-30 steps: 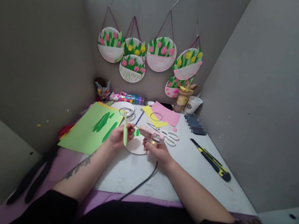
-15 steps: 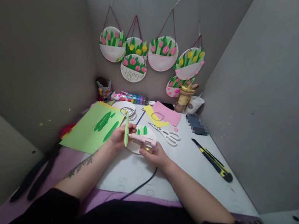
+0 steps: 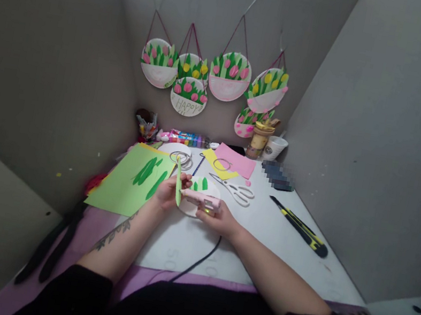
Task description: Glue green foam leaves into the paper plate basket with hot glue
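Observation:
My left hand [image 3: 168, 192] is closed on a long light green paper leaf [image 3: 179, 182], held upright on its edge. In my right hand [image 3: 219, 220] is a pale pink glue gun [image 3: 203, 200] with a small lit spot and a black cord [image 3: 198, 263] trailing toward me. Its nozzle points left and meets, or nearly meets, the lower part of the leaf. Beneath both hands lies a white paper plate [image 3: 190, 209] with green paper leaves [image 3: 201, 183] on its upper part; the hands and glue gun cover some of it.
Left are light green sheets [image 3: 116, 184] with dark green leaves [image 3: 145, 170]. White scissors [image 3: 235, 189], a black-yellow utility knife [image 3: 299, 227] and a blurred dark object [image 3: 277, 175] lie right. Pink paper [image 3: 236, 161] and wire rings [image 3: 181, 160] sit behind. Flower-filled plates [image 3: 227, 89] hang on the back wall.
The camera view has shifted very slightly. Both hands, the leaf and the glue gun hold almost the same position.

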### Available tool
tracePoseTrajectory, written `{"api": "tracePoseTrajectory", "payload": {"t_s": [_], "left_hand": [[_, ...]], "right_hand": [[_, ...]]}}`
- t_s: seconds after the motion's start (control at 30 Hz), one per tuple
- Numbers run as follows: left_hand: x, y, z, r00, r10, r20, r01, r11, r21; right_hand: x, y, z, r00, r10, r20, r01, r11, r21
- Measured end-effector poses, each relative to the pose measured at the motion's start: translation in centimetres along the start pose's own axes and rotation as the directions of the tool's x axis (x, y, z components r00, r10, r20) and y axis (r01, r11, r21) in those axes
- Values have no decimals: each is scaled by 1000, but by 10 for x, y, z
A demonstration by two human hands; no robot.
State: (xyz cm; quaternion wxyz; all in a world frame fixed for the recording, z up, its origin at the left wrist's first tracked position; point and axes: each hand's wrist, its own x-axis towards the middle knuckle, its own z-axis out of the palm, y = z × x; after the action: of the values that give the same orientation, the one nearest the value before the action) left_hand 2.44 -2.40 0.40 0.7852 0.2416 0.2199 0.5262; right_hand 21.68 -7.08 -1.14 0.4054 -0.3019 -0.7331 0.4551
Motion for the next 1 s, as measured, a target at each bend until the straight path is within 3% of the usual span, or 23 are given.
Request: {"api": "tracePoseTrajectory", "payload": {"t_s": [0.6,1.0], "left_hand": [[-2,1,1,1000,-11,17,11,1000,-14],[1,2,-2,1000,-16,-7,15,999,-33]], "right_hand": [[0,5,1,1000,9,-3,-9,1000,24],[1,2,1,997,-60,41,59,997,40]]}}
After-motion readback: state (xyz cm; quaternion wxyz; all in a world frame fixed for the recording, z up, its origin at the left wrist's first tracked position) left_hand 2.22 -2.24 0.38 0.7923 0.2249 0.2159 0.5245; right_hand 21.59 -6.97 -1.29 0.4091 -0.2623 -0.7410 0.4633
